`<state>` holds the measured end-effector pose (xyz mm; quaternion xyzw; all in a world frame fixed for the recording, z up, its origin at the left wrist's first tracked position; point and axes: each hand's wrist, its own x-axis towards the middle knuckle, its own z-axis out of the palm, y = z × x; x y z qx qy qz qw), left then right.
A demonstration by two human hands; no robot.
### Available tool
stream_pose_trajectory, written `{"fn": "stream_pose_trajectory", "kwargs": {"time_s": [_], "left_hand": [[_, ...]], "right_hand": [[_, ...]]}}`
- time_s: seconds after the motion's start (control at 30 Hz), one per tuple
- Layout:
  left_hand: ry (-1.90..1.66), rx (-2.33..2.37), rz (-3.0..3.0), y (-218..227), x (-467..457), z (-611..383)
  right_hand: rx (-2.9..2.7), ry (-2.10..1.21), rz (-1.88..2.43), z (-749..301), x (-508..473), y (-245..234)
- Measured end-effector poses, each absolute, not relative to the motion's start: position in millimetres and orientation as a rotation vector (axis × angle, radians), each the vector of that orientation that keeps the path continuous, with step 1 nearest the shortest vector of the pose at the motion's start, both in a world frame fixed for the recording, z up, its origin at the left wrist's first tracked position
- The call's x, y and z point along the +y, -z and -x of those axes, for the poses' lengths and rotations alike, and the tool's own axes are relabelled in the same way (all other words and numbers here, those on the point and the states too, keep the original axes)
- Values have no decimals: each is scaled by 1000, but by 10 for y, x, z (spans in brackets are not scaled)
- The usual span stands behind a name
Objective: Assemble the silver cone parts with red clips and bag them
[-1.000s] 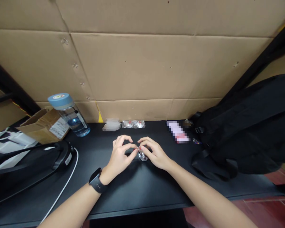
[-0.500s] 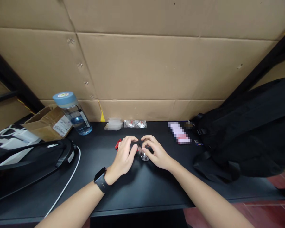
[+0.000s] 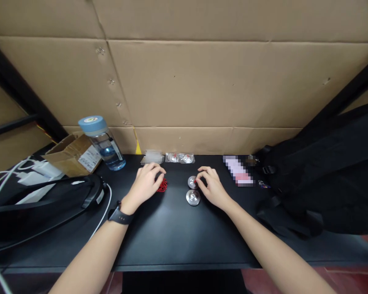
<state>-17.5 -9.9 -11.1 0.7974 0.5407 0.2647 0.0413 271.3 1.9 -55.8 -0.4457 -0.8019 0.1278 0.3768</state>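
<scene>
My left hand (image 3: 147, 182) is over the left part of the black table, fingers bent and apart. Its thumb is right by a bundle of red cord (image 3: 162, 185), partly hidden under the hand. My right hand (image 3: 214, 188) is curved with thumb and index finger apart, the fingertips at the right edge of a shiny round metal disc (image 3: 191, 182). A small red spot shows on that disc beside the fingertips. Just in front lies a second silver metal disc (image 3: 193, 197), flat, with a small hole or knob at its centre.
Behind the hands are flat clear plastic packets (image 3: 152, 157) and two wrapped metal discs (image 3: 180, 158). Left stand a water bottle (image 3: 106, 145), an open cardboard box (image 3: 70, 157) and a black case (image 3: 46, 208) with white cables. A blurred phone-like object (image 3: 238, 171) and black backpack (image 3: 331, 175) are right.
My hands have moved apart, the left one to the left and the right one slightly right. The metal disc that stood tilted between them is replaced by two discs lying flat.
</scene>
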Motion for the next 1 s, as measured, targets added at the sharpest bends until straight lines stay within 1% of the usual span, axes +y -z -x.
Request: {"fn": "stream_pose_trajectory", "kwargs": {"time_s": [0.1,0.2,0.33,0.57,0.73,0.9,1.0], "left_hand": [[-629,1533,-2513,92,-13,409],[-484,1418,-2558,106,-7,480],[-485,1356,-2608,138,-53,390],[-434,1440,-2681,129,-177,177],[-562,1306,-2648,105,-242,38],[-715,1348,-2495,132,-240,-74],[-847,1313,-2360,174,-220,-131]], "right_hand": [[-2044,-293,1188,-2775,91,597],[-2161,-393,1016,-2838,84,505],[-2407,-561,778,-2869,-35,307],[-2482,-614,742,-2818,-149,222],[-2455,-659,754,-2802,-148,207],[-2374,-624,795,-2773,-171,214],[-2223,-641,799,-2736,-186,239]]}}
